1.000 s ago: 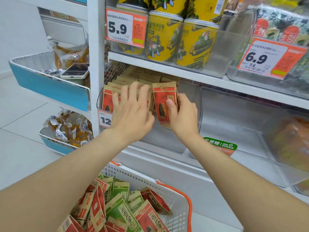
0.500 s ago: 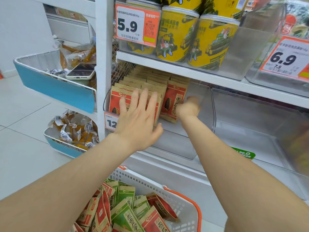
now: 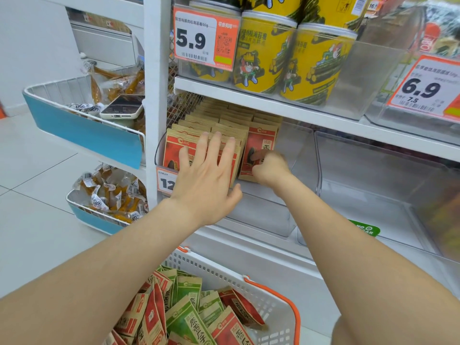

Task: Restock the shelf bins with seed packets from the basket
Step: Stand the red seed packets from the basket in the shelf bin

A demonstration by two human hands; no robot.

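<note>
My left hand presses flat on the front packets; my right hand curls, blurred, at the end packet, grip unclear. Below my forearms, the basket holds plenty more.

I see 2 rows of seed packets standing in the leftmost bin on the lower shelf, a second bin just right of it. My left hand lies flat on the left row's front; my right hand touches the front packet of the right row. Above, cans stand on the upper shelf. The basket sits below, before the shelves, holding loose packets. Left of the upright, a phone lies in a side tray.
</note>
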